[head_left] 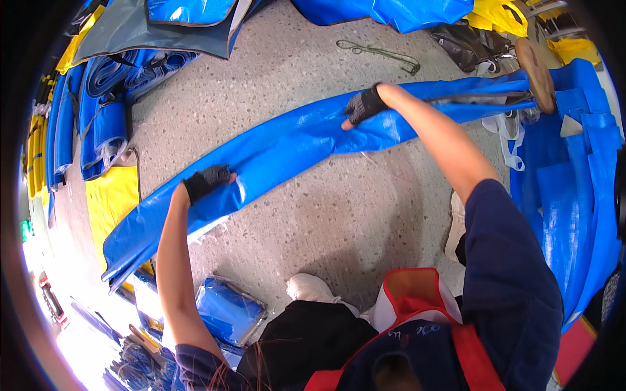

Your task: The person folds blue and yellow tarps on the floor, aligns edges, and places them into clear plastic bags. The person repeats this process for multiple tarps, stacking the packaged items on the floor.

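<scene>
A long, folded blue tarp point(287, 146) stretches slantwise in front of me, from the lower left to the upper right. My left hand point(207, 182), in a black fingerless glove, is closed on its left part. Farther right, my right hand point(364, 106), gloved the same way, grips the upper side of the tarp, its thumb pointing down across the blue sheet. Creases run through the sheet between both hands. A dark inner layer shows in the fold at the right end, beside a brown oval piece point(536, 75). The fingers' undersides are hidden.
Rolled blue tarps point(104, 133) and a yellow sheet point(114, 199) are at left. A plastic-wrapped blue packet point(228, 309) lies near my left arm. Stacked blue sheets point(567, 202) stand at right. A thin green cord point(378, 51) lies on the speckled floor point(293, 221).
</scene>
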### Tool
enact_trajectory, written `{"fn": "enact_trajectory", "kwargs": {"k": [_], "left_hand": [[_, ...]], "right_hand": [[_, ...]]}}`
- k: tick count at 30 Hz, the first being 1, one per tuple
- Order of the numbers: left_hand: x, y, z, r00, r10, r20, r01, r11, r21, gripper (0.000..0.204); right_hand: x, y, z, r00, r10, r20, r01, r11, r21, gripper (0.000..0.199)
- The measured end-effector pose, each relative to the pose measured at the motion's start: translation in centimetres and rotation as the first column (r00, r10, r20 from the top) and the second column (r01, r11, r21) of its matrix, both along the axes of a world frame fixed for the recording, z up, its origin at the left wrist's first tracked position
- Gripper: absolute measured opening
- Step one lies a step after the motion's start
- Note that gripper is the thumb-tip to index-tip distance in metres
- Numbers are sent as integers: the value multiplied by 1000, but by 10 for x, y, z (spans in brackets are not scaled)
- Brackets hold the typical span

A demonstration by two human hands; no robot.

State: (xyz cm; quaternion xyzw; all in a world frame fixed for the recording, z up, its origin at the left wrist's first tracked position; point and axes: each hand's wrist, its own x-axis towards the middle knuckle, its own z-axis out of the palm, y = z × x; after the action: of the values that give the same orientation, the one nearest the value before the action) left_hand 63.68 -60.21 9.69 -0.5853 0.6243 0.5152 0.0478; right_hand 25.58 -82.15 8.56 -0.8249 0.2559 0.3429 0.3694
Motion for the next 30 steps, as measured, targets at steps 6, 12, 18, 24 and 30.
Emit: {"fn": "enact_trajectory", "kwargs": {"k": [6, 12, 18, 24, 30], "left_hand": [[-55, 110, -19, 986, -131, 103, 150, 968, -199, 53], [-132, 79, -3, 940, 261, 218, -174, 920, -350, 67], [-205, 0, -54, 880, 301, 368, 102, 637, -764, 81], [-238, -10, -72, 936, 305, 174, -26, 555, -831, 84], [-405, -53, -104, 956, 207, -206, -287, 536, -794, 94]], "right_hand": [[-110, 151, -15, 916, -143, 374, 263, 919, -294, 40], [-288, 255, -100, -267, -617, 740, 964, -187, 191, 53], [-285, 143, -50, -921, -378, -89, 177, -614, 769, 69], [-305, 152, 57, -814, -492, 309, 485, -282, 828, 76], [-117, 210, 251, -633, 4, 774, 758, -197, 622, 83]]}}
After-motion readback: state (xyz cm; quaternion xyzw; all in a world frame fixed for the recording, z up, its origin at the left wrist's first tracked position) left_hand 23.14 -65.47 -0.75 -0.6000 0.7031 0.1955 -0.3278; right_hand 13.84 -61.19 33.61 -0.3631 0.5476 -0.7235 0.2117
